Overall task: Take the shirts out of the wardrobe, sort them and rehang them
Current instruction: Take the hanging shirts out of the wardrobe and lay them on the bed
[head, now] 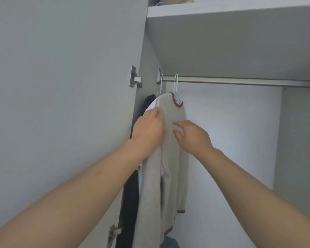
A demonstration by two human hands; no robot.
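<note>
both forearms reach up from the bottom edge; the left hand (148, 127) pinches the shoulder of the beige sweater (170, 158), while the right hand (191, 135) rests loose, parted fingers on its chest. the sweater hangs on a pale hanger (176, 85) at the rail's (240, 81) left end, with white and black garments (131, 203) half hidden behind it. the rail runs bare to the right under the shelf (231, 8); no writing is readable.

Home bedroom: wardrobe rail (240, 81), hung clothes (168, 158)
</note>
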